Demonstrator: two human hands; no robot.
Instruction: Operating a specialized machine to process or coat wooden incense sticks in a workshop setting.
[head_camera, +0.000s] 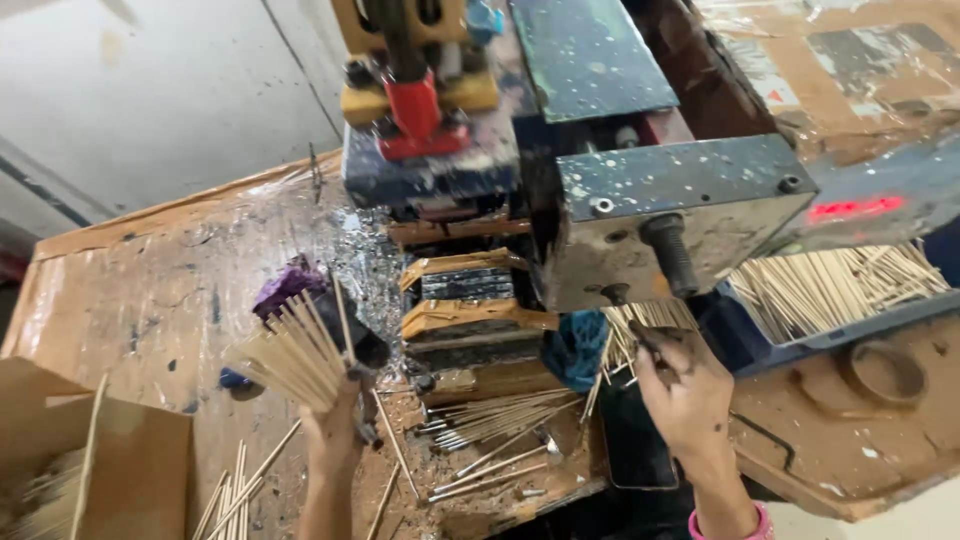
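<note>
1. Fingers (352, 385) of the left hand (335, 425) are closed around the base of a fanned bunch of thin pale sticks (290, 355), which spreads up and to the left above the stained tabletop (130, 300).
2. Fingers (655, 345) of the right hand (690, 400) are pinched narrow on a dark, smeared stick end just under the machine (680, 215), beside a small cluster of sticks (640, 330) poking out below its metal block.
3. A pink band (725, 525) circles the right wrist.
4. A blue cloth (577, 348) hangs at the machine's lower edge, just left of the right hand.
5. Between the two hands, coated sticks (490, 420) with dark ends lie in a loose heap on the tabletop, some angled toward its front edge.
6. A purple lump (288, 285) sits behind the fanned bunch, close to its tips.
7. More bare sticks (235, 495) lie scattered on the tabletop near the left forearm, next to a brown cardboard box (95, 460) at lower left.
8. To the right of the machine, a blue tray (850, 330) holds a large pile of pale sticks (835, 285).
9. A red glow (850, 208) shows on the machine's right side, and a red part (415, 110) stands at its top.
</note>
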